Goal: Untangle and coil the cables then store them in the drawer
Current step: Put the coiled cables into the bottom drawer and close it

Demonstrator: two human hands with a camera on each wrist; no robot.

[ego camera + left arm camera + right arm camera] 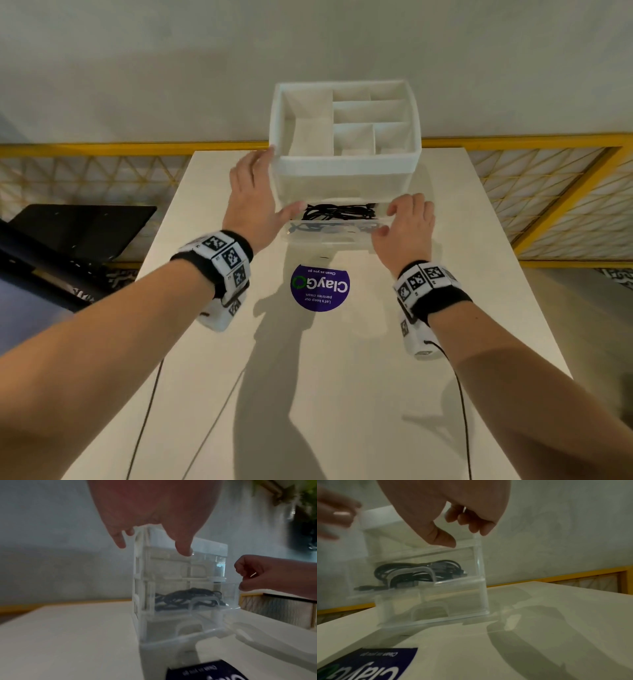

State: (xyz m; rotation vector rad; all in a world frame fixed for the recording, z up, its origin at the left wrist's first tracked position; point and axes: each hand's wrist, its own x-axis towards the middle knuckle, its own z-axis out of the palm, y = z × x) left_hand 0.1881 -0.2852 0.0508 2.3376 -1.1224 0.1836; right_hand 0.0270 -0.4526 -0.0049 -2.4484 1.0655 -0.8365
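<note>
A white drawer unit (346, 168) stands at the table's far end, with open compartments on top. Its clear middle drawer (329, 236) is pulled partly out and holds a bundle of black cables (339, 211), also seen through the plastic in the wrist views (187, 597) (419, 573). My left hand (253, 195) lies with straight fingers against the unit's left side, thumb near the drawer's left corner. My right hand (407, 222) has its fingers curled over the drawer's right front corner, thumb on the front wall.
A round purple sticker (320, 287) lies on the white table (462, 342) just in front of the drawer. A yellow-framed lattice railing (548, 192) runs behind the table. A black object (78, 233) sits off the table's left edge.
</note>
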